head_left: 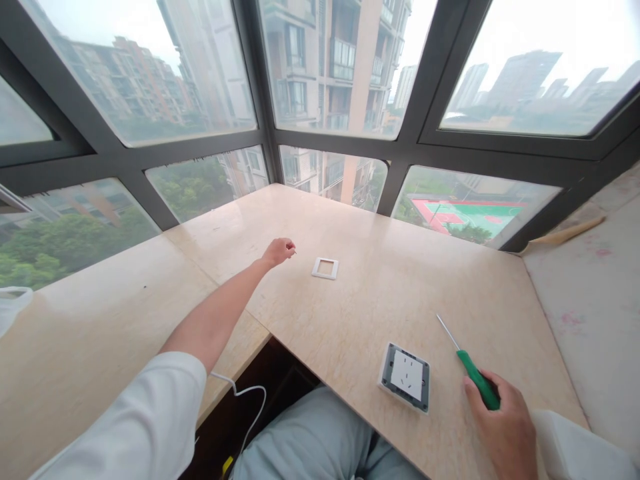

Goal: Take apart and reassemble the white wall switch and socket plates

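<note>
My left hand [278, 252] reaches far out over the beige stone counter [380, 300], fingers pinched on something tiny that looks like a screw. Just to its right lies a white square frame [325, 268]. My right hand [505, 427] rests near the counter's front edge, closed on a screwdriver [467, 363] with a green handle whose thin shaft points up and to the left. A wall socket [405, 377], white-faced in a grey mount, lies flat just left of that hand.
Large dark-framed windows [400, 153] rise directly behind the counter. A pale cushion [595, 300] borders the right side, with a wooden stick [565, 235] at its far end. A white cable [245, 393] hangs below the counter edge, beside my knees [320, 440].
</note>
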Available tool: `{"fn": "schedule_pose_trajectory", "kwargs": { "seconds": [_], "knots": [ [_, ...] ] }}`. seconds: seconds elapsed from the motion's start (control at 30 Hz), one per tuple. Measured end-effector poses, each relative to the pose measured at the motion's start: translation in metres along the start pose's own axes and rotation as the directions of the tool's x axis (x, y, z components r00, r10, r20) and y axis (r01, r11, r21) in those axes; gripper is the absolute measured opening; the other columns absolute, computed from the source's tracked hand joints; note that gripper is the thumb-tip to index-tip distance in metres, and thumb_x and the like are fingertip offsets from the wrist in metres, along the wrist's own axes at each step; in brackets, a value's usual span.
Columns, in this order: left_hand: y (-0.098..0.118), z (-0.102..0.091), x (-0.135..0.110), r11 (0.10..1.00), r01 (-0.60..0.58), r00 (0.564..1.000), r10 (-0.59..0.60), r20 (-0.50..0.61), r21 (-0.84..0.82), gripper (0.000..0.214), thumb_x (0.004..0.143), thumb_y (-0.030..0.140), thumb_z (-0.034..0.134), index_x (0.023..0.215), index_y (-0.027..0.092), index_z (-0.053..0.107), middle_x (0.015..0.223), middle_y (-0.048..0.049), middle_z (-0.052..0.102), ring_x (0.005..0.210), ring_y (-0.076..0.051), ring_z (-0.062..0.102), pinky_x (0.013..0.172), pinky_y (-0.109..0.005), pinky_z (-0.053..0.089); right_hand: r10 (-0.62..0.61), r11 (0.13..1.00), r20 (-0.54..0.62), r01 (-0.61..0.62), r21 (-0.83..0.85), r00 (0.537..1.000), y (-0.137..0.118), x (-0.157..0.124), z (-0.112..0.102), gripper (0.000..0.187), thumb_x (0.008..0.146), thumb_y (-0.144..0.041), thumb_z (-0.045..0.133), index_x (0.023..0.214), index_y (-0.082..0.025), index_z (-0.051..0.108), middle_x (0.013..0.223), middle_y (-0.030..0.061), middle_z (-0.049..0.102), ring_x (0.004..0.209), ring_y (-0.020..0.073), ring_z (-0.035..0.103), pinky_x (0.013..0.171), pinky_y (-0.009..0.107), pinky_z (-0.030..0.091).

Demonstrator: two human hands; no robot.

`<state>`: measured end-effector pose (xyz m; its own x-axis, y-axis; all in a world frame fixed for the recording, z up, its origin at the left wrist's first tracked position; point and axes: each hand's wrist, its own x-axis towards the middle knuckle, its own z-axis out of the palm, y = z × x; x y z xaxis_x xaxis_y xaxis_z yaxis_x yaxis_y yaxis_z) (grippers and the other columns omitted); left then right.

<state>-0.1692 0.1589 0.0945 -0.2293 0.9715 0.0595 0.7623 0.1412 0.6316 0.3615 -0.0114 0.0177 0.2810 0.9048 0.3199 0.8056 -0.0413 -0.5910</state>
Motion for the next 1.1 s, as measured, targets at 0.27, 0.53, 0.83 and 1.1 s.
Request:
{"fn": "schedule_pose_trajectory", "kwargs": {
  "seconds": [0.27, 0.53, 0.83, 1.1],
  "knots": [
    [0.094, 0.063, -0.015, 0.792, -0.013, 0.997, -0.036, -0.069, -0.610, 0.024, 0.074, 0.033, 0.068, 0.086, 0.013, 0.067, 0.080, -0.0074, 0.073, 0.064, -0.013, 0.066, 0.062, -0.025, 0.051, -0.102, 0.994, -0.083, 0.106, 0.039, 0.991, 0.010, -0.001, 0.012, 0.040, 0.082, -0.051, 0.049, 0.102, -0.017, 0.058, 0.101, 0.0155, 0.064, 0.095, 0.0331, 0.061, 0.085, 0.047, 0.048],
    [0.180, 0.171, -0.133, 0.554, 0.007, 1.000, 0.014, 0.018, -0.832, 0.033, 0.080, 0.042, 0.063, 0.095, 0.014, 0.067, 0.089, -0.0088, 0.072, 0.069, -0.012, 0.064, 0.063, -0.025, 0.052, -0.137, 0.987, -0.121, 0.147, 0.072, 0.983, 0.013, -0.002, 0.013, 0.026, 0.085, -0.038, 0.052, 0.103, -0.019, 0.058, 0.101, 0.0126, 0.064, 0.096, 0.0292, 0.060, 0.087, 0.046, 0.048],
    [0.149, 0.145, -0.212, 0.721, -0.473, 0.853, 0.518, -0.060, -0.507, 0.014, 0.094, 0.018, 0.053, 0.091, 0.018, 0.066, 0.086, -0.0041, 0.070, 0.081, -0.015, 0.064, 0.074, -0.027, 0.050, -0.111, 0.987, -0.116, 0.123, 0.103, 0.987, 0.009, -0.002, 0.011, 0.021, 0.084, -0.030, 0.054, 0.103, -0.020, 0.058, 0.102, 0.0112, 0.062, 0.098, 0.0277, 0.059, 0.088, 0.046, 0.048],
    [0.136, 0.156, -0.215, 0.642, -0.661, 0.718, 0.692, -0.078, -0.388, 0.016, 0.094, 0.009, 0.052, 0.095, 0.018, 0.065, 0.089, -0.0061, 0.069, 0.084, -0.016, 0.065, 0.074, -0.027, 0.053, -0.106, 0.987, -0.113, 0.118, 0.110, 0.988, 0.008, -0.003, 0.010, 0.022, 0.084, -0.027, 0.054, 0.105, -0.020, 0.057, 0.105, 0.0112, 0.062, 0.101, 0.0275, 0.058, 0.091, 0.047, 0.048]
  ]
}}
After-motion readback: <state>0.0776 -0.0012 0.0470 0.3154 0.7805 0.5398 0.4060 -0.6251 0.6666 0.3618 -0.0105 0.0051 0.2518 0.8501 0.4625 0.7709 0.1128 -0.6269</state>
